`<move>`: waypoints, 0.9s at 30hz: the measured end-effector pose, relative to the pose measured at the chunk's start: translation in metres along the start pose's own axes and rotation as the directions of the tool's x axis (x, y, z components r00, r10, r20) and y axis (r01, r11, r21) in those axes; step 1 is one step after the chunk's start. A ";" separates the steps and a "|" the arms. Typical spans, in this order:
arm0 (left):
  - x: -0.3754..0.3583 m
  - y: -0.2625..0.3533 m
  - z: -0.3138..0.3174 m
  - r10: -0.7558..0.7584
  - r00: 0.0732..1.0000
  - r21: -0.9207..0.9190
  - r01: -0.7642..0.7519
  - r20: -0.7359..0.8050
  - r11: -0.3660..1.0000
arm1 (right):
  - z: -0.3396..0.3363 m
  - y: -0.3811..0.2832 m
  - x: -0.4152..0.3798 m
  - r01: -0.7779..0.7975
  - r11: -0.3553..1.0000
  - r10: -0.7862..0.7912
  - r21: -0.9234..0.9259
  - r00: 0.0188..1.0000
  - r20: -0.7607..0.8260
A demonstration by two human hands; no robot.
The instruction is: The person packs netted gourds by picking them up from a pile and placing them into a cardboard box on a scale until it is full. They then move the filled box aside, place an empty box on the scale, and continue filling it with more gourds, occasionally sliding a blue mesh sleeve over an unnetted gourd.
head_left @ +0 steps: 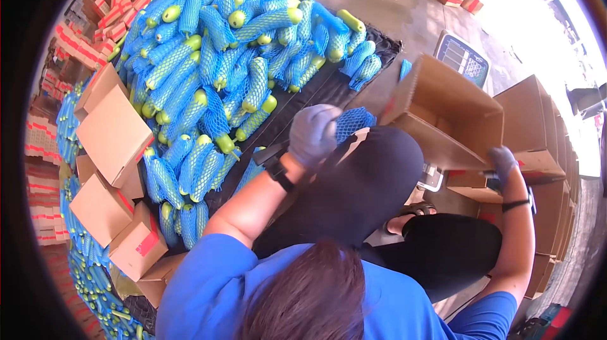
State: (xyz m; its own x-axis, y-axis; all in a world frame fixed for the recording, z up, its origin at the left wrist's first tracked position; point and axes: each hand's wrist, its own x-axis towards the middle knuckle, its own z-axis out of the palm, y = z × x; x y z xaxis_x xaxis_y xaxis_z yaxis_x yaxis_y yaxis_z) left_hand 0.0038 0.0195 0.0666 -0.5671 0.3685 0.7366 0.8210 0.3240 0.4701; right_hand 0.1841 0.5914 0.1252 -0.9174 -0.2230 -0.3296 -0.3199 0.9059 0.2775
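Observation:
An open, empty-looking cardboard box (442,106) is tilted beyond my right knee. My right hand (504,164), in a grey glove, has its fingers closed on the box's near right edge. My left hand (313,134), also gloved and a little blurred, is above my left thigh with its fingers curled; whether it holds anything is hidden. Just right of it is a piece of blue netting (354,124). Beyond my left hand lies a large heap of green gourds in blue net sleeves (253,81) on a black sheet (316,97).
Closed cartons (114,134) stand on the left, with red-taped boxes (76,46) piled behind. More open cartons (528,125) are stacked at the right. A grey device with a panel (463,55) lies past the tilted box. More netted gourds (95,277) are at the lower left.

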 end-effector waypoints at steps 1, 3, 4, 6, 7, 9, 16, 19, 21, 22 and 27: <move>-0.026 -0.024 0.001 -0.140 0.989 0.110 0.133 0.054 0.985 | 0.019 0.004 -0.019 0.028 0.994 -0.029 0.107 1.000 0.002; -0.079 -0.076 -0.004 -0.399 0.911 0.313 0.350 0.107 0.883 | -0.015 -0.044 -0.023 -0.640 -0.398 0.470 0.657 0.472 0.745; -0.100 -0.102 -0.012 -0.510 0.855 0.405 0.433 0.100 0.806 | -0.021 -0.048 -0.030 -0.669 -0.400 0.457 0.626 0.447 0.769; -0.115 -0.138 -0.033 -0.654 0.748 0.588 0.581 -0.115 0.562 | -0.018 -0.055 -0.036 -0.663 -0.441 0.459 0.605 0.412 0.787; -0.112 -0.154 -0.046 -0.668 0.703 0.592 0.654 -0.244 0.471 | 0.010 -0.049 -0.050 -0.587 -0.444 0.488 0.677 0.475 0.732; -0.090 -0.192 -0.070 -0.642 0.619 0.578 0.752 -0.452 0.317 | 0.020 -0.044 -0.055 -0.540 -0.515 0.458 0.666 0.483 0.746; 0.058 -0.276 -0.110 -0.636 0.475 0.503 0.851 -0.608 0.154 | 0.092 0.017 -0.062 -0.783 -0.054 0.559 0.619 0.490 0.669; 0.096 -0.311 -0.092 -0.579 0.679 0.630 0.702 -0.451 0.332 | 0.101 0.029 -0.065 -0.612 0.235 0.738 0.755 0.618 0.271; 0.119 -0.316 -0.064 -0.600 0.770 0.745 0.527 -0.216 0.409 | 0.043 0.012 -0.038 -0.662 0.294 0.819 0.690 0.546 0.175; 0.130 -0.319 -0.050 -0.602 0.798 0.812 0.334 0.026 0.478 | 0.020 0.003 -0.029 -0.557 0.156 0.799 0.816 0.557 0.227; 0.142 -0.380 0.008 -0.615 0.788 0.957 0.156 0.029 0.246 | -0.026 -0.017 -0.016 -0.458 0.267 0.712 0.848 0.687 0.147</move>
State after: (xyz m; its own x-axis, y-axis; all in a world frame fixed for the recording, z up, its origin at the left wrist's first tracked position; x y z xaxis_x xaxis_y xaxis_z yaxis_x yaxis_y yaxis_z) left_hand -0.3890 -0.0447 -0.0116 -0.9536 0.1169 0.2776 0.0509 0.9709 -0.2342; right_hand 0.1984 0.5705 0.1493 -0.8228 0.5449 -0.1617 0.5360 0.6490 -0.5399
